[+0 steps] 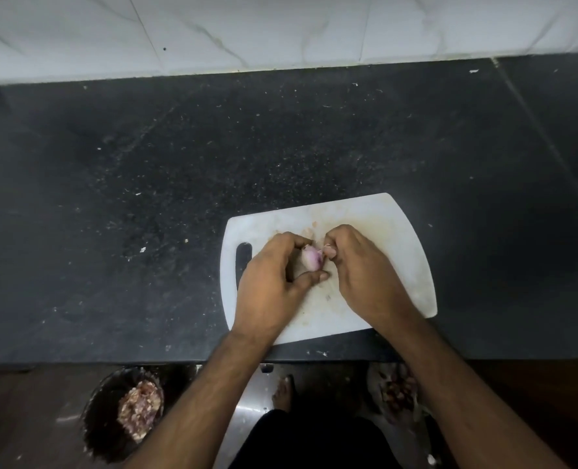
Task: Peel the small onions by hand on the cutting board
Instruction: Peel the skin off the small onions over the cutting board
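Onion (311, 258): pale purple, held just above the middle of the white cutting board (399, 238).
Left hand (270, 282): curled closed around the onion.
Right hand (358, 269): fingertips pinched on the onion's right end.
Counter (145, 198): dark, speckled.

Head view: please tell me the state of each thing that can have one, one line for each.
Onion: mostly peeled, pale purple flesh showing, held above the board.
Left hand: closed around the onion, thumb under it.
Right hand: pinching a bit of skin at the onion's top.
Board: flat on the counter, stained, handle slot to the left.
Counter: dark, strewn with small scraps.
Bin: on the floor, open, holding peelings.
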The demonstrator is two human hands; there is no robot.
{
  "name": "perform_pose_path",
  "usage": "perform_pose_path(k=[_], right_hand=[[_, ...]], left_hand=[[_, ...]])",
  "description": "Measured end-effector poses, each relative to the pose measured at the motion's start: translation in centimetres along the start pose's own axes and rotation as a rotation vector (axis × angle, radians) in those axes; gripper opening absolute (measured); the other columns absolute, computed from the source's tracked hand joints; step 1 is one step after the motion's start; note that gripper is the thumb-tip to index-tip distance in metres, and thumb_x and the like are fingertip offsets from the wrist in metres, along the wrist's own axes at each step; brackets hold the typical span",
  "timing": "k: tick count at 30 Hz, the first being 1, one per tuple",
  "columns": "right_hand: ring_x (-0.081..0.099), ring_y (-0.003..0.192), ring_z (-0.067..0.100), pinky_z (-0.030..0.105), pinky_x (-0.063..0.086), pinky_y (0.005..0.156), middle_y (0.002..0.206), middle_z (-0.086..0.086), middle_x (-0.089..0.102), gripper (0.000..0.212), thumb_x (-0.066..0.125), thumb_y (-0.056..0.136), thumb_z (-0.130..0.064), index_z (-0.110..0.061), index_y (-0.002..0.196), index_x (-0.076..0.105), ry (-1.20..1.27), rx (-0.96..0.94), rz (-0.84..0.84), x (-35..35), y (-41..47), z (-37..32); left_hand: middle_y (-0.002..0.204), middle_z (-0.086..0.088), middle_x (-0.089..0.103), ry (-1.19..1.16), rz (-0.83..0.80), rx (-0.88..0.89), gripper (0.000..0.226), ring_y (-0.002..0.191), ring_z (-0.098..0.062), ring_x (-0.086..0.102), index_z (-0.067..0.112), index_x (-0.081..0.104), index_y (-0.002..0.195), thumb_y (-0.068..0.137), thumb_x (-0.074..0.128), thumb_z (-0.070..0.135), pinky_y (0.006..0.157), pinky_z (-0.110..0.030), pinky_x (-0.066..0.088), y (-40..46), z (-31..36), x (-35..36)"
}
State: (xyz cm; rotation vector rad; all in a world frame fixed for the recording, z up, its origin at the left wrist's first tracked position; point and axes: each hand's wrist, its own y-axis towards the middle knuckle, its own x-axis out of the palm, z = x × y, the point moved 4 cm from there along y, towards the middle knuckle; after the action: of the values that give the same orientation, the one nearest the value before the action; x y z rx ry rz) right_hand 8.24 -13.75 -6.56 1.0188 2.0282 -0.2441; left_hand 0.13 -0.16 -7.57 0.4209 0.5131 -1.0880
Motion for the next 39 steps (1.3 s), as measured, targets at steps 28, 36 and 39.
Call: perform_pose_path(k=[28,36,39], right_hand=[[0.073,0.09,0.005,0.028,0.057,0.086,0.09,-0.01,0.079,0.01,0.074,0.092,-0.027,-0.021,0.097,0.081,0.428,0.081,0.133,1.1,-2.2,-0.2],[0.074,0.092,0.006,0.031,0.059,0.089,0.09,-0.01,0.08,0.011,0.079,0.088,-0.029,-0.022,0.094,0.082,0.425,0.088,0.12,0.9,-2.2,-0.2],[0.074,0.092,0.006,0.028,0.058,0.087,0.089,-0.009,0.08,0.008,0.08,0.086,-0.026,-0.021,0.091,0.083,0.449,0.083,0.129,1.0,-2.5,-0.4]], left_hand=[[0.095,0.002,0.06,0.124,0.069,0.226,0.045,0.086,-0.017,0.062,0.019,0.049,0.093,0.078,0.089,0.033,0.077,-0.042,0.055,-2.7,0.0,-1.5],[0.095,0.0,0.058,0.137,0.036,0.273,0.048,0.085,-0.011,0.056,0.014,0.053,0.094,0.076,0.091,0.038,0.072,-0.028,0.048,-2.4,0.1,-1.2],[0.098,0.004,0.059,0.108,0.036,0.283,0.039,0.08,-0.004,0.056,0.018,0.063,0.103,0.081,0.088,0.037,0.068,-0.015,0.041,-2.4,-0.2,-1.5]])
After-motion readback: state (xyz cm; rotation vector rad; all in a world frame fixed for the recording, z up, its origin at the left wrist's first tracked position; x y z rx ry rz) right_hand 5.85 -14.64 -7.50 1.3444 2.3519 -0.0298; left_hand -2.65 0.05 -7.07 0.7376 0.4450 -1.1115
